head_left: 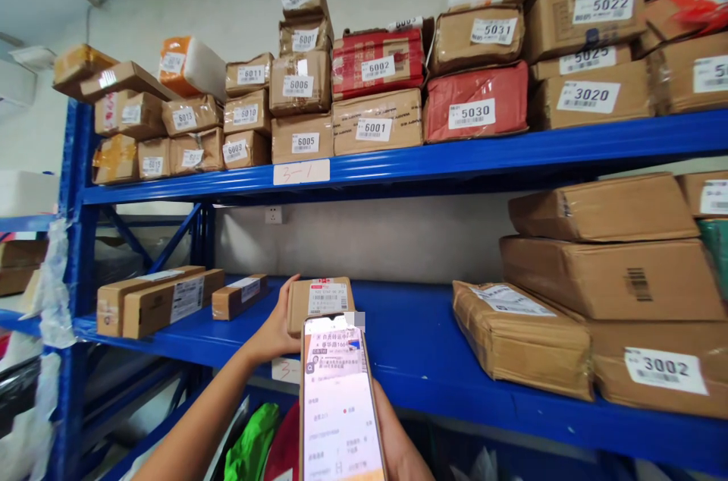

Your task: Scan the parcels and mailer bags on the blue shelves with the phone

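Note:
My left hand grips the left side of a small brown cardboard parcel with a white label, resting on the blue middle shelf. My right hand holds a smartphone upright just in front of that parcel; its screen shows the parcel's label and a white form. Most of the right hand's fingers are hidden behind the phone.
Left on the same shelf lie two long boxes and a small one. Large brown parcels, one marked 3002, fill the right. The upper shelf carries several numbered parcels. Green and red bags sit below.

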`<state>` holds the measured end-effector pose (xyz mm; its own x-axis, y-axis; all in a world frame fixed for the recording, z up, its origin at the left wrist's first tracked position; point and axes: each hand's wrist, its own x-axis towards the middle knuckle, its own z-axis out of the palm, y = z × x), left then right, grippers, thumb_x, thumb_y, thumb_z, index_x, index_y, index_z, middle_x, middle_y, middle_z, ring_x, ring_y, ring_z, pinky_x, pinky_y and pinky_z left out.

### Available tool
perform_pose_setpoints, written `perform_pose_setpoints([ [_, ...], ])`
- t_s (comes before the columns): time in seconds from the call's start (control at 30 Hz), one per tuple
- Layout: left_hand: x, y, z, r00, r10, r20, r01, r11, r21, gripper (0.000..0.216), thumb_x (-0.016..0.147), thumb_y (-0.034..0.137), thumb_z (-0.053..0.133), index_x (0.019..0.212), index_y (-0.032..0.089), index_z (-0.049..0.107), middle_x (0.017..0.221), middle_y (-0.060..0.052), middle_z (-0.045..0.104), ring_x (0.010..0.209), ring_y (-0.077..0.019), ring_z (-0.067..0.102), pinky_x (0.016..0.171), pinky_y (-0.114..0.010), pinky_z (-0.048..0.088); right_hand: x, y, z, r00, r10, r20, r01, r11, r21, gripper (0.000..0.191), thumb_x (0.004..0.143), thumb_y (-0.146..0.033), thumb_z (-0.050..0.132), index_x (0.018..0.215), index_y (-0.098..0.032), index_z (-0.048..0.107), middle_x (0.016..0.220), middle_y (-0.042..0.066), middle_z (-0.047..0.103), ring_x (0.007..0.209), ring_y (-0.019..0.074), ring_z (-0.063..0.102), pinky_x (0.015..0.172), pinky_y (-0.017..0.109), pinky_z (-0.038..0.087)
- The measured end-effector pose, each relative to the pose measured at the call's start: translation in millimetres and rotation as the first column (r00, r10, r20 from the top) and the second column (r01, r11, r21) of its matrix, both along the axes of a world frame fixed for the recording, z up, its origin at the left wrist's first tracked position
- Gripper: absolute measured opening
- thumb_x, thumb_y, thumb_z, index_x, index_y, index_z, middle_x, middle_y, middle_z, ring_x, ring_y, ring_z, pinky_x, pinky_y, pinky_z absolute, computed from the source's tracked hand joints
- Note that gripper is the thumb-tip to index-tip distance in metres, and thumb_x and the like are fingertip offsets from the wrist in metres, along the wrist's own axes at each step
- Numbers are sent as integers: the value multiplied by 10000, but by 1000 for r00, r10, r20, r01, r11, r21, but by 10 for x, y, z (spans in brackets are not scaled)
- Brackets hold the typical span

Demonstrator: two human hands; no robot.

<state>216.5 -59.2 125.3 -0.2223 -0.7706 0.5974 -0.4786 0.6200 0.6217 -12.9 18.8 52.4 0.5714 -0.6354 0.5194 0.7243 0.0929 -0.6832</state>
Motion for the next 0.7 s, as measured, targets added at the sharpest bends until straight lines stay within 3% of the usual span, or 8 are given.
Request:
perform_pose_setpoints([
  [0.1,9,-24,-11,1000,6,18,-6,1000,-26,1161,558,433,812,1390,243,24,1377,-194,399,1273,-323,445,1101,-541,279,-78,57,-35,998,60,2,-60,998,12,1079,464,-483,885,1378,-232,369,1358,144,562,1271,391,474,1029,591,357],
  [0.2,6,-34,-7,1000,7,13,-7,1000,-25,1146,541,415,817,1375,227,54,1374,-197,384,1285,-332,425,1091,-535,299,-165,120,-72,995,99,-23,-98,995,21,1115,549,-347,872,1440,-260,208,1389,170,526,1186,380,559,995,599,392],
  [0.33,55,-32,1,995,86,57,-83,995,-56,1029,556,372,801,1329,218,139,1331,-178,421,1269,-318,441,1079,-519,331,-261,159,-111,997,71,-18,-71,997,-8,1127,604,-385,842,1465,-268,125,1350,181,564,1081,378,634,994,621,382],
  [0.5,42,-23,4,955,295,38,-286,946,-155,901,506,394,799,1233,206,301,1238,-129,518,1190,-312,511,1063,-503,366,-393,88,-185,999,-36,-33,36,999,16,1099,494,-422,893,1415,-249,321,1328,138,590,1168,387,576,987,610,390],
  [0.63,-381,-77,41,843,454,-289,-488,871,-56,892,425,451,808,1166,187,387,1204,-142,554,1148,-348,545,1019,-522,410,-582,66,-298,969,-220,-114,227,972,57,865,641,-643,725,1354,-234,457,1204,126,684,1203,391,547,984,621,402],
  [0.7,-754,-133,95,800,410,-437,-452,892,11,851,441,478,800,1140,171,424,1185,-148,568,1113,-349,567,984,-521,439,-723,114,-384,927,-344,-151,352,936,28,740,686,-663,670,1295,-265,538,1165,101,709,1217,396,534,999,628,393],
])
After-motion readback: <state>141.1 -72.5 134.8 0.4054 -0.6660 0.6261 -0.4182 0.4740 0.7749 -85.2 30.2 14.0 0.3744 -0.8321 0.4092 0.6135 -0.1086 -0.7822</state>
